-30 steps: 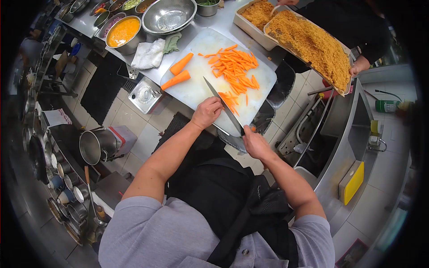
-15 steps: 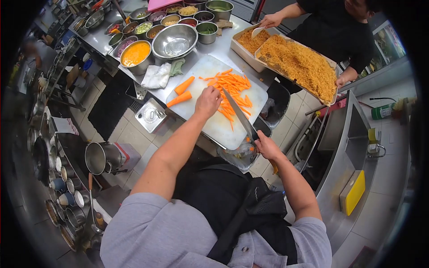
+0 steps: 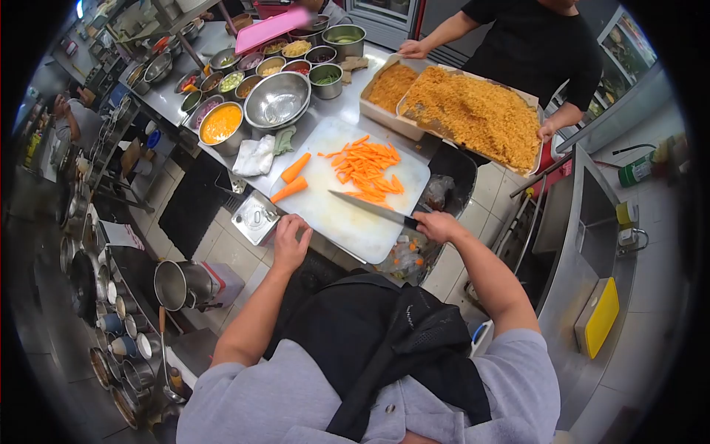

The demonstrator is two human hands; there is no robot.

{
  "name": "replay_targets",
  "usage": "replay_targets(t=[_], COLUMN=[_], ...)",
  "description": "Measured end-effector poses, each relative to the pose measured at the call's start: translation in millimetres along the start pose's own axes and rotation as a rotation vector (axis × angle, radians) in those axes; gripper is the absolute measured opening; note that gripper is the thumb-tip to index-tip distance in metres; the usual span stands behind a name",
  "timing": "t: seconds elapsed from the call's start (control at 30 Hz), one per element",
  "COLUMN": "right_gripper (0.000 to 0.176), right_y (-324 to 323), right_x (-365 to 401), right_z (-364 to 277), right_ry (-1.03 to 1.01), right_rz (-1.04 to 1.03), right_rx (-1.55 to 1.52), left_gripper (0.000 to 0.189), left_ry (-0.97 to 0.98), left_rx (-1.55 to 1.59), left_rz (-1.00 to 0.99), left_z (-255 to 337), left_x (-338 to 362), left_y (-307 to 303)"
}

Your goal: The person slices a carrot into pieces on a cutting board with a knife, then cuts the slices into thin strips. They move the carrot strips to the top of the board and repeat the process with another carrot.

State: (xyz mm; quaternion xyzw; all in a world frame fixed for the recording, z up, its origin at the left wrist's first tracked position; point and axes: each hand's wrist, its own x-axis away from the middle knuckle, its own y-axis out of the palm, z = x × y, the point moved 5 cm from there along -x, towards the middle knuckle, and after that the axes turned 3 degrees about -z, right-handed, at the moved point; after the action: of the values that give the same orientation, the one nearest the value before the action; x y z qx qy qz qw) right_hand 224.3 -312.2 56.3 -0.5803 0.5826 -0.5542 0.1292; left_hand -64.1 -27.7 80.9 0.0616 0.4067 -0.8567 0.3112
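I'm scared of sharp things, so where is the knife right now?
Near the middle of the head view, the knife is in the person's right hand, its blade pointing left over the white cutting board, beside the cut carrots.

At upper left, a steel pot (image 3: 229, 145) of orange liquid stands beside a wide steel bowl (image 3: 276, 100), with a white cloth (image 3: 254, 157) and a green cloth (image 3: 284, 140) just below them. A pink board (image 3: 268, 31) lies across the top. At upper right, orange-brown crumbs (image 3: 473, 111) are heaped in a shallow tray (image 3: 534, 97), near a person (image 3: 540, 44) in black. A tall stockpot (image 3: 175, 285) and a long-handled ladle (image 3: 164, 344) sit lower left; a yellow-faced slab (image 3: 599, 318) stands lower right, below a faucet (image 3: 639, 240).
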Motion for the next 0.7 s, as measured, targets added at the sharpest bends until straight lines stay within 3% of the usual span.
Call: replay_targets(t=[0.2, 0.33, 0.4, 0.43, 0.5, 0.67, 0.7], right_gripper=[0.026, 0.035, 0.036, 0.038, 0.038, 0.031, 0.029], right_y=[-59.9, -89.0, -93.6, -92.8, -86.6, -69.9, -59.2], right_x=[-17.6, 14.9, 18.7, 20.0, 25.1, 50.2, 56.1], right_z=[0.3, -22.1, -24.6, -24.5, -25.1, -10.3, -6.6], right_ry=[0.1, 0.179, 0.201, 0.228, 0.249, 0.374, 0.348], right_rz=[0.064, 0.159, 0.208, 0.233, 0.25, 0.437, 0.506], right_rx=[0.181, 0.179, 0.186, 0.18, 0.141, 0.019, -0.036], left_gripper=[0.024, 0.061, 0.069, 0.069, 0.075, 0.058, 0.051], left_ry=[0.064, 0.297, 0.371, 0.374, 0.252, 0.273, 0.361], left_rx=[0.027, 0.022, -0.16, -0.165, -0.327, -0.406, -0.423], left_rz=[-0.056, -0.363, -0.439, -0.432, -0.757, -0.7, -0.66], left_z=[50.8, 120.2, 157.3, 167.1, 169.0, 122.0, 110.2], left_x=[-41.2, -91.2, -109.1, -117.7, -120.3, -121.4, -121.6], left_y=[21.1, 82.2, 116.0, 126.8, 158.2, 174.7, 186.2])
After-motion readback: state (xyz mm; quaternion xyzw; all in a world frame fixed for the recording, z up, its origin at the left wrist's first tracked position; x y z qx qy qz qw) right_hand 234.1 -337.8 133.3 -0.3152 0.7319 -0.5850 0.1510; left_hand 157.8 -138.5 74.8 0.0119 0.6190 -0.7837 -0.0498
